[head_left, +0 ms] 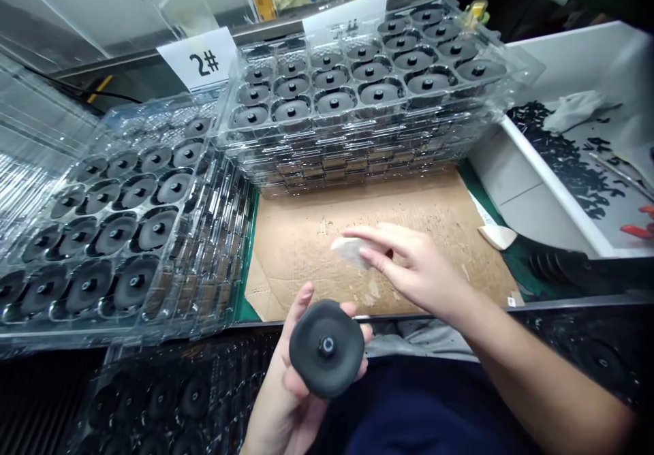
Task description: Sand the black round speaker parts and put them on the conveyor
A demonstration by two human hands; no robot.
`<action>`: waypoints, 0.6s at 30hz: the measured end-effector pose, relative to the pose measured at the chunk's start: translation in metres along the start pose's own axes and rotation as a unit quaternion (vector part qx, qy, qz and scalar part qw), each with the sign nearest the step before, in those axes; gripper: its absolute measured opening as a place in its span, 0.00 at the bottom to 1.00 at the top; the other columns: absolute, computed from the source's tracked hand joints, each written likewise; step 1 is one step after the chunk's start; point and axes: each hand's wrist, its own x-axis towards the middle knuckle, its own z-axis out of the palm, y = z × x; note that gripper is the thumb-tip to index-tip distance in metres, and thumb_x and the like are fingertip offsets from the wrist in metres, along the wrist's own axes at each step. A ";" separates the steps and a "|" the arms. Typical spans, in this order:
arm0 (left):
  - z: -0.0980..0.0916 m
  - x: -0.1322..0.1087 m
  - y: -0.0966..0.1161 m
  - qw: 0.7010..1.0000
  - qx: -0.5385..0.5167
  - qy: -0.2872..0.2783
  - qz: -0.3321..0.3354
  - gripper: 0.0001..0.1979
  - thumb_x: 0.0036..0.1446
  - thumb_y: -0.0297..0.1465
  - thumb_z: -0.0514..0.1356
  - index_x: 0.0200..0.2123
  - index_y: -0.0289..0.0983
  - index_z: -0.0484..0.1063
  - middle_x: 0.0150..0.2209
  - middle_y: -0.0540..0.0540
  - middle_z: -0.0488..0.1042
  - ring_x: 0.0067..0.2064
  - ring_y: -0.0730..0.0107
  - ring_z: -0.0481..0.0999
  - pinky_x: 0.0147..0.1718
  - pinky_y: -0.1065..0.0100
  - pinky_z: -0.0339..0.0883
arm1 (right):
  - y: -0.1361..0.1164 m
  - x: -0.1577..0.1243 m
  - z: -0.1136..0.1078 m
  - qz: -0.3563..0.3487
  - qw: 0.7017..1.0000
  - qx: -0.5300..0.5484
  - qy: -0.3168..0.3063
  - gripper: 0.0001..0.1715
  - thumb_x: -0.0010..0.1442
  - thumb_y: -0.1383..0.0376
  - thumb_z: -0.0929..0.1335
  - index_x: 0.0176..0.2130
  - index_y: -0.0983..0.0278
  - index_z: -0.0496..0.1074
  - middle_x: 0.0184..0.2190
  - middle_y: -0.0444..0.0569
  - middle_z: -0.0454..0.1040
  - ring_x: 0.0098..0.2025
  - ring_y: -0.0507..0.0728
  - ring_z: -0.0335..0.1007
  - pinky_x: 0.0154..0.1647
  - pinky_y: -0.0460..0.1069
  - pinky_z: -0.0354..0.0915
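Note:
In my left hand (292,381) is a black rounded-square part (313,336) with a short hollow stem at its centre. The fingers wrap its edges and the stem side faces up toward me. My right hand (416,264) pinches a small white cloth or pad (351,249) between thumb and fingers, slightly blurred. It hovers over the cardboard sheet (291,237), apart from the black part. Similar black parts sit in the compartments of the clear plastic trays stacked to the left (168,244) and at the back (311,145).
At the right, a white bin (531,176) holds many small black pieces (567,155), a crumpled white bag and something red-handled. A white wedge-shaped piece (498,237) lies by the cardboard's right edge. More trayed black parts (161,397) are at lower left. A sign (199,60) reads "2#".

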 end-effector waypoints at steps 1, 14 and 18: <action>-0.001 0.000 0.001 1.000 -0.020 0.006 -0.003 0.31 0.38 0.42 0.67 0.49 0.58 0.66 0.50 0.51 0.73 0.47 0.58 0.75 0.41 0.67 0.72 | 0.013 -0.007 0.008 0.043 0.999 -0.009 -0.005 0.17 0.63 0.68 0.62 0.51 0.59 0.68 0.39 0.46 0.73 0.33 0.51 0.67 0.34 0.46 0.63; -0.010 0.019 0.000 0.994 -0.095 0.031 0.041 0.23 0.45 0.41 0.63 0.48 0.51 0.70 0.52 0.51 0.73 0.53 0.57 0.69 0.49 0.68 0.67 | 0.052 -0.046 0.055 0.071 0.996 -0.015 -0.058 0.15 0.61 0.67 0.62 0.46 0.61 0.72 0.34 0.48 0.75 0.33 0.54 0.70 0.34 0.49 0.65; -0.005 0.017 -0.011 0.992 -0.082 0.055 0.075 0.23 0.46 0.38 0.64 0.48 0.46 0.70 0.50 0.49 0.74 0.51 0.60 0.72 0.49 0.68 0.67 | -0.009 -0.025 0.029 0.027 0.997 0.024 0.065 0.16 0.62 0.68 0.61 0.49 0.62 0.68 0.43 0.48 0.73 0.42 0.54 0.68 0.41 0.48 0.64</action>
